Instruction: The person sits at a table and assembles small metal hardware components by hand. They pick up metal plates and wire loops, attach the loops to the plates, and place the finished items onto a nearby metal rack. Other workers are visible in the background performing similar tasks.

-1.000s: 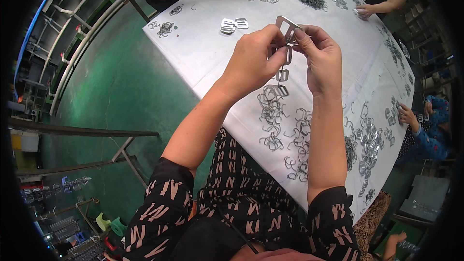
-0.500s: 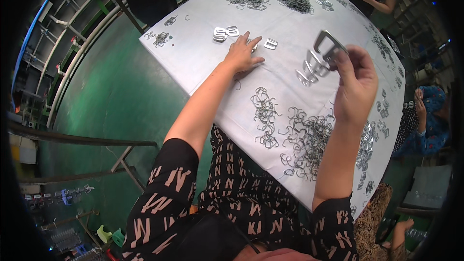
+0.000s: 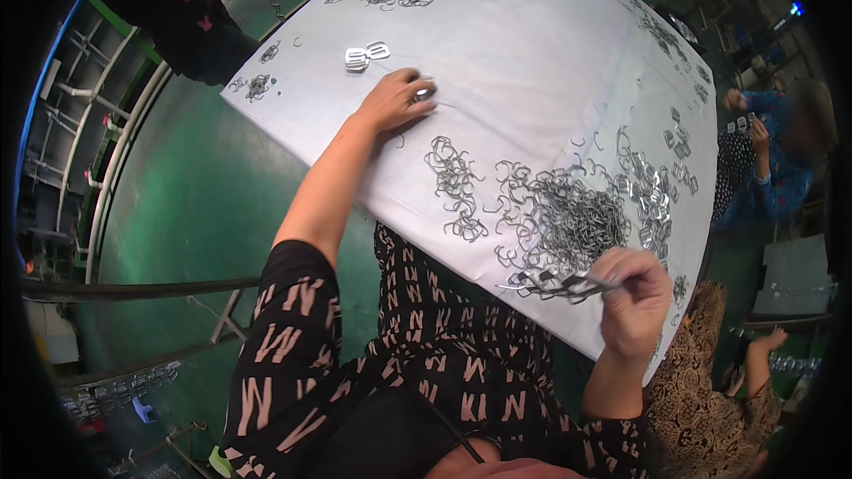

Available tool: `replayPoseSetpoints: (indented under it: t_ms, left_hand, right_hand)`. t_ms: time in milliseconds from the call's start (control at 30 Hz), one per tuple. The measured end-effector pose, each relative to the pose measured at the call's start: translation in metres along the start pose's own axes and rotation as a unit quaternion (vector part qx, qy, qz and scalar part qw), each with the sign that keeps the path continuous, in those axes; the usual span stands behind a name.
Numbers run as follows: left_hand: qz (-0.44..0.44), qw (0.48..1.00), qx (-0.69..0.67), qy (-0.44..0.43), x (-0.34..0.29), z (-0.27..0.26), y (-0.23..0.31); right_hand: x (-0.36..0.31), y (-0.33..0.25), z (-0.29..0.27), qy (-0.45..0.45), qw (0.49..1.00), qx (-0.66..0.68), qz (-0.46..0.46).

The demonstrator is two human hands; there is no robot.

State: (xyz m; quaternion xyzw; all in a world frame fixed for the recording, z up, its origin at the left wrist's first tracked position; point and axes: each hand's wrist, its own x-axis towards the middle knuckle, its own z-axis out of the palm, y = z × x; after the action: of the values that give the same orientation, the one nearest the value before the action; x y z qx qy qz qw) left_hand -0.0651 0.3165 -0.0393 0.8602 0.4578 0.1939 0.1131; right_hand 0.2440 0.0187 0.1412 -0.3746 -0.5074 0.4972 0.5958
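Right hand pinches a linked strip, so that much is joined! Left hand curls round 1 buckle; hooks and spare buckles lie loose, plenty left.

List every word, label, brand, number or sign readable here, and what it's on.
Black clothing: repeated pale letter-like print; not copied out here.
Metal pieces in the right hand: no readable text.
White tabletop: no readable text.
Dim surroundings: any markings are too small or blurred to read.
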Motion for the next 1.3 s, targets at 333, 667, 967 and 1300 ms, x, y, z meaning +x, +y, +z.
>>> replayPoseSetpoints:
  t_ms: [333, 667, 967, 1300]
  left_hand:
    - [-0.059, 0.98, -0.08, 0.17, -0.085, 0.031, 0.066]
    - [-0.035, 0.975, -0.126, 0.18, -0.098, 0.046, 0.164]
    - [-0.054, 0.987, 0.153, -0.013, -0.022, 0.064, 0.218]
    - [-0.139, 0.987, 0.075, -0.039, -0.009, 0.04, 0.217]
  right_hand:
    - [-0.067, 0.008, 0.003, -0.005, 0.997, 0.048, 0.058]
    - [-0.102, 0.031, 0.001, -0.024, 0.996, -0.014, 0.083]
    - [-0.103, 0.072, 0.004, -0.048, 0.99, -0.085, 0.104]
    - [-0.091, 0.096, 0.01, -0.051, 0.982, -0.136, 0.123]
